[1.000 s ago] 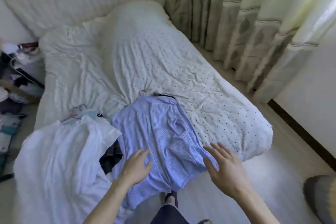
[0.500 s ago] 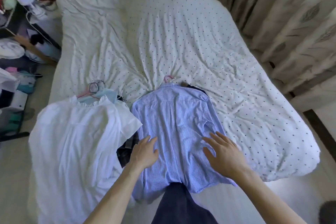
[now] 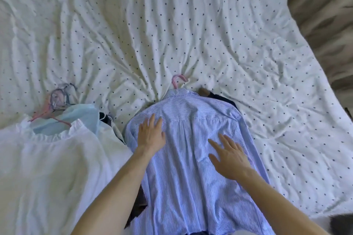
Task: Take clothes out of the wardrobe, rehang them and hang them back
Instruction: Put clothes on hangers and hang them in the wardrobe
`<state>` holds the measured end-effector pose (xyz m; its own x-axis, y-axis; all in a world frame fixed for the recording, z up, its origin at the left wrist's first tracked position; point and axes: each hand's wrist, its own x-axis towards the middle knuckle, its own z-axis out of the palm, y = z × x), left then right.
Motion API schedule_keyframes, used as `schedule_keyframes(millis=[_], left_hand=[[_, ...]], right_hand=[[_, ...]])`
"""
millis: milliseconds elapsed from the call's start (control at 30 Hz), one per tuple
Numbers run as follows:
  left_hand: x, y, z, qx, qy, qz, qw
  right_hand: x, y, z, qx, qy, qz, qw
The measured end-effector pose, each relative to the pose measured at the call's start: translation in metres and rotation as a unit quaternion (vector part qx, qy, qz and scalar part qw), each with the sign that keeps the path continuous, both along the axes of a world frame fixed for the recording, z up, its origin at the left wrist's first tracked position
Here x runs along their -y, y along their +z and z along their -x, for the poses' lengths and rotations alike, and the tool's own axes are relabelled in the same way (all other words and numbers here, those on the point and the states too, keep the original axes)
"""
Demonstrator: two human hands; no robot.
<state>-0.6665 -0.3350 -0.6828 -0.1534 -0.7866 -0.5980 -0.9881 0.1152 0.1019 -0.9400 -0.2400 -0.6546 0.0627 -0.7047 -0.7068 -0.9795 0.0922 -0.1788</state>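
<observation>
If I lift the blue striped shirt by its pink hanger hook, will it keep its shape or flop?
Probably floppy: the blue striped shirt lies flat and creased on the dotted white bedsheet under the left hand and right hand. Likely light, as the fabric looks thin. The pink hanger hook at the collar should carry the shoulders; the hem would swing.

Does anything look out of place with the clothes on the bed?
A dark garment pokes out from under the blue striped shirt just right of its collar, so the shirt seems to lie on top of it. The dotted white bedsheet is bunched into creases around the pink hanger hook.
</observation>
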Motion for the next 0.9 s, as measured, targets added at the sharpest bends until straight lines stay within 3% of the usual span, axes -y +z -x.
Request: schedule_keyframes(millis=[200, 333, 467, 533, 633, 767, 900], left_hand=[[0.042, -0.058, -0.011, -0.033, 0.066, 0.075, 0.994], [0.064, -0.075, -0.023, -0.064, 0.053, 0.112, 0.990], [0.076, -0.077, -0.032, -0.076, -0.030, 0.123, 0.989], [0.066, -0.074, -0.033, -0.121, 0.024, 0.101, 0.987], [0.053, -0.058, -0.020, -0.184, 0.216, 0.041, 0.958], [0.024, -0.018, -0.004, -0.249, 0.247, -0.019, 0.936], [-0.013, 0.029, 0.005, -0.297, 0.217, -0.014, 0.930]], right_hand=[[-0.022, -0.087, -0.014, -0.030, 0.017, -0.047, 0.998], [-0.032, -0.118, -0.013, -0.037, 0.011, -0.052, 0.998], [-0.020, -0.123, -0.018, -0.040, 0.012, -0.072, 0.997], [-0.016, -0.116, -0.020, -0.040, 0.019, -0.098, 0.994], [-0.009, -0.096, -0.018, -0.033, 0.014, -0.133, 0.990], [-0.016, -0.056, -0.014, 0.021, -0.069, -0.130, 0.989], [-0.030, 0.001, -0.009, 0.112, -0.235, -0.015, 0.965]])
